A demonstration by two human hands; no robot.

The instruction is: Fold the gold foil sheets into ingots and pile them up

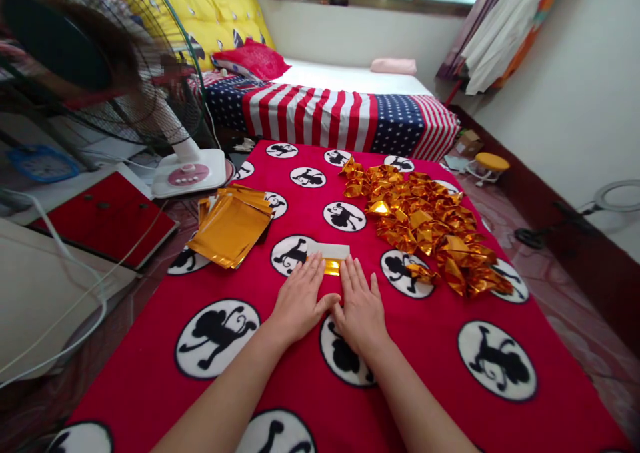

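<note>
A partly folded sheet of gold foil paper (332, 267), with a white strip along its far side, lies on the red cloth (395, 386) patterned with black monkey figures. My left hand (300, 298) rests flat, its fingertips on the sheet's left part. Over the right part lie the fingertips of my right hand (361, 304), also flat, and the two thumbs meet or nearly meet. Under the fingers the sheet's ends are hidden. To the left is a stack of flat gold sheets (233, 228); to the right, a heap of folded gold foil pieces (417, 213).
A white-based fan (189, 173) stands at the left, beside a red flat box (105, 216) and white cables. Beyond the cloth is a bed with a striped, starred cover (315, 116). A yellow stool (491, 162) is on the floor at the right.
</note>
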